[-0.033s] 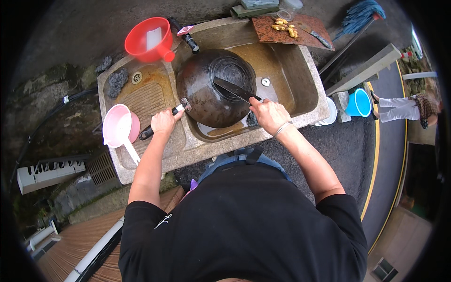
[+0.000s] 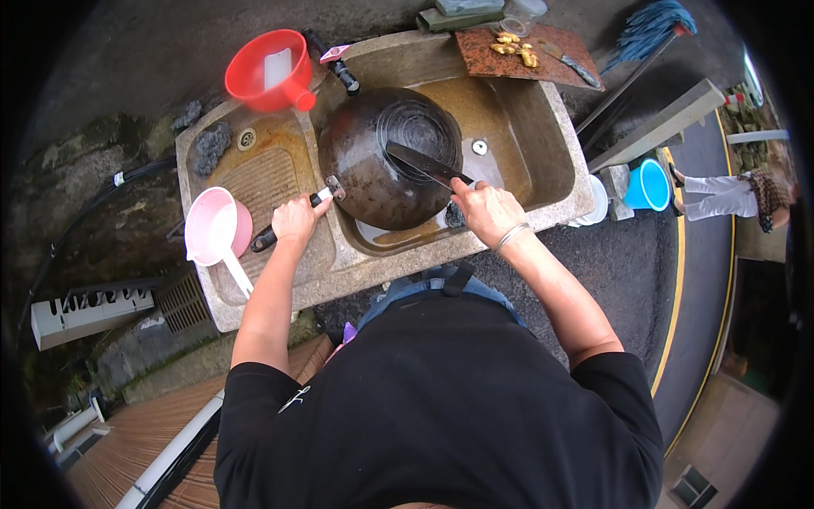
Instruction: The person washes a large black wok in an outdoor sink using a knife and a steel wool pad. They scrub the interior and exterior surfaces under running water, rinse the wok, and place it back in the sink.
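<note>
A dark wok lies upside down in the stone sink, its scorched, ringed base facing up. My left hand is wrapped round the wok's black handle, which sticks out over the drainboard side. In my right hand is a knife, gripped by its handle; its long dark blade lies across the wok's base, pointing up and left. Just beside that hand, a dark scouring pad sits partly hidden at the sink's near side.
On the drainboard stand a pink dipper and a dark scrubber. A red dipper rests at the back by the black tap. Ginger and a small knife lie on a reddish board. A blue bucket stands right.
</note>
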Tool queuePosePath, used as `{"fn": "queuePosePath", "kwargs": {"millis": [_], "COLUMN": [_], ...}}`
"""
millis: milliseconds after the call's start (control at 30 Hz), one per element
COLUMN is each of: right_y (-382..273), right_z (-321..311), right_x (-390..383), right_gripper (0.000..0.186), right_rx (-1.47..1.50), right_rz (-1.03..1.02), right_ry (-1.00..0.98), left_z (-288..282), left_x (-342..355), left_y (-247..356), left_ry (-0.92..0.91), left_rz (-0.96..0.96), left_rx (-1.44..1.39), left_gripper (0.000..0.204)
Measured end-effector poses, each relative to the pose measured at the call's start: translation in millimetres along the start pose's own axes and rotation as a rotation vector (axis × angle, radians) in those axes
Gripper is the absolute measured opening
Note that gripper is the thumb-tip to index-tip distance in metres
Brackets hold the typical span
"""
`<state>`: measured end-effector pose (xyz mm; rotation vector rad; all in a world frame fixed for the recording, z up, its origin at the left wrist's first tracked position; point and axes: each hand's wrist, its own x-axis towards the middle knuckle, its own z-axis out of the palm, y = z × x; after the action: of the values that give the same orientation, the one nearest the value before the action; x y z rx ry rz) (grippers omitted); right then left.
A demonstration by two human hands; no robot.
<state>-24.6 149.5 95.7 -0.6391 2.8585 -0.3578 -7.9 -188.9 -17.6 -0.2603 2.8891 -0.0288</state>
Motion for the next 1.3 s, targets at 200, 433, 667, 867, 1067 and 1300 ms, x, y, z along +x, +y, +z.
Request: {"fn": "queuePosePath", "kwargs": {"millis": [200,433,667,867,1067,1300], "right_y": [11.4,-0.7,10.5,1.1,0.0,-6.3], "right_z": [12.5,-2.6,5.1,1.3,3.5,-4.5], "right_x": [29.7,-0.6,35.9,14.1,35.3,26.8], "right_gripper": [0.02,0.02,0.019,0.019,0.018,0.018], "right_rx": [0.027,0.023,0.01,-0.009,-0.031,0.0], "right_rz": [0.03,0.025,0.018,0.008,0.005,-0.001], "right_ry": [0.113,-0.022,0.066,-0.011,0.029,-0.024], "left_z": [4.9,6.4,1.5,6.8,4.4,3.2], "left_x": [2.1,1.1,0.5,0.8,-1.8,-1.2], "left_y": [3.5,-0.4,4.7,1.4,5.1,4.1], "left_ry": [0.061,0.059,0.052,0.06,0.051,0.021], "left_rz": [0.015,0.001,-0.008,-0.016,-0.04,-0.045], "left_rx": [0.011,0.004,-0.017,-0.015,-0.023,-0.012], "left_gripper": [0.062,0.062,0.063,0.062,0.063,0.063]}}
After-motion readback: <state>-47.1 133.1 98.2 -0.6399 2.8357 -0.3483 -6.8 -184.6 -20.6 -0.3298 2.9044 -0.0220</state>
